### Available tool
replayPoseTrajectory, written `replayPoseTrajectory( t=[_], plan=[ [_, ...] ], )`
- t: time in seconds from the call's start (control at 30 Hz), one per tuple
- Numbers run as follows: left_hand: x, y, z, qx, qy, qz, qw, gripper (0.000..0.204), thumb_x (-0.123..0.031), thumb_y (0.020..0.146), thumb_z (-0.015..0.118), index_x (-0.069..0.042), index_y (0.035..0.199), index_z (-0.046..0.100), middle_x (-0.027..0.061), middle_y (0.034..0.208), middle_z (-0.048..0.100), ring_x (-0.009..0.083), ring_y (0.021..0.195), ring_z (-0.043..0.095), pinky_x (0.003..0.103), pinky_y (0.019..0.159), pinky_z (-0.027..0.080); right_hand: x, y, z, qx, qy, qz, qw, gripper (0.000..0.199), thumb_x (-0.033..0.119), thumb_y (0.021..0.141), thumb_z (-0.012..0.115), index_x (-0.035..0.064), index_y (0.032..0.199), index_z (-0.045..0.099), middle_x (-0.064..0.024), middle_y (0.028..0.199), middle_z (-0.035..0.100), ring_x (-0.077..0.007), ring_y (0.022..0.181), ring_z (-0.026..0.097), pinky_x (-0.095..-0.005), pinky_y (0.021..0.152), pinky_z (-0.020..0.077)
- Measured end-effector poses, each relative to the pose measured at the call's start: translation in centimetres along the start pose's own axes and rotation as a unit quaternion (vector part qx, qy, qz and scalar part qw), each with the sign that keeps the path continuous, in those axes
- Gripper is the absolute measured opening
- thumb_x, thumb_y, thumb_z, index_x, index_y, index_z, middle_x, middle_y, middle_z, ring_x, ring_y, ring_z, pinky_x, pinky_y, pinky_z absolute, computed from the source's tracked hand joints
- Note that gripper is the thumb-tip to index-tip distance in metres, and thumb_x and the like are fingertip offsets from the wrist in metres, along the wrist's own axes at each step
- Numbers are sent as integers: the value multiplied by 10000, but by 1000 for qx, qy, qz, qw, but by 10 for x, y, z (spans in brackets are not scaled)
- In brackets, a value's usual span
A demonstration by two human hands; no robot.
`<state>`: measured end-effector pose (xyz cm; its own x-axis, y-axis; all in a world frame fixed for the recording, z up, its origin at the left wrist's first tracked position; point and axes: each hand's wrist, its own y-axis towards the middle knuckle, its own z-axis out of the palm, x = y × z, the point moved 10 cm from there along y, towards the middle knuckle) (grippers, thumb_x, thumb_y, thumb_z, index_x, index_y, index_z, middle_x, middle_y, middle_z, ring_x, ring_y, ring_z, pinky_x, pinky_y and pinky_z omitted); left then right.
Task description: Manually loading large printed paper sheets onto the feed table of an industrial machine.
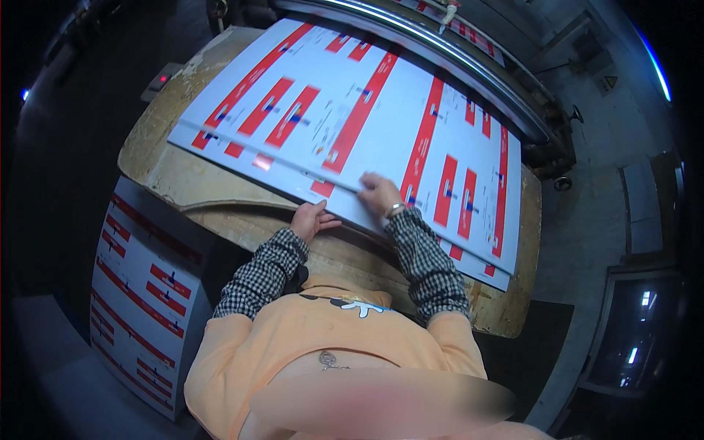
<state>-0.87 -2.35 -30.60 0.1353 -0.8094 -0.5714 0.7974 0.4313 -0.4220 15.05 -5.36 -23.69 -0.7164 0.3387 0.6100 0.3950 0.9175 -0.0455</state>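
Two large white printed sheets with red bands lie overlapping and slightly offset. The upper printed sheet [367,110] reaches to the roller at the far side, and the lower printed sheet [282,176] shows along the near edge. My right hand [379,194], slightly blurred, is closed at the upper sheet's near edge, its fingers curled over it. Just left of it, my left hand [312,220] touches the near edge of the lower sheet. Its fingers are apart, some extended below that edge.
Beneath the sheets is a worn wooden table [158,158] with a curved cutout in front. A metal roller machine [440,48] spans the far side. A tall stack of similar printed sheets [136,293] stands at lower left. A small box with a red light [163,78] sits at the table's left.
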Motion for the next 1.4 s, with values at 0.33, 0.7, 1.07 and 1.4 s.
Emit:
replayPoseTrajectory(
  t=[0.33,0.7,1.07,1.4],
  plan=[
    [-11,-5,20,27,-54,9,998,395,-247,885,460,-3,1188,388,148,1077,543,285,971,560,422,792,491,-170,-154,-149,-504,204,134,828,174,100,773,583,-9,906,598,-146,948,586,-266,947,539,-335,828,427],
    [-38,1,28,-28,14,-29,999,330,-221,870,476,-41,1140,419,121,1003,583,260,868,604,450,737,509,-287,-398,-146,-627,409,514,420,501,198,716,659,-119,1055,472,-254,978,566,-341,883,583,-425,721,505],
    [-242,-67,-159,-163,-71,393,902,483,-340,876,443,-2,1217,392,150,1193,473,279,1101,466,422,931,390,-331,-438,-185,-691,368,443,437,452,126,676,652,-134,1004,482,-204,941,582,-306,753,605,-429,637,528],
    [-418,-71,-166,-494,495,137,702,387,-236,712,640,49,970,602,175,1001,586,269,976,552,330,809,436,-190,-314,-341,-292,-204,554,752,241,157,718,595,-61,816,620,-190,980,603,-324,904,581,-355,735,484]
  ],
)
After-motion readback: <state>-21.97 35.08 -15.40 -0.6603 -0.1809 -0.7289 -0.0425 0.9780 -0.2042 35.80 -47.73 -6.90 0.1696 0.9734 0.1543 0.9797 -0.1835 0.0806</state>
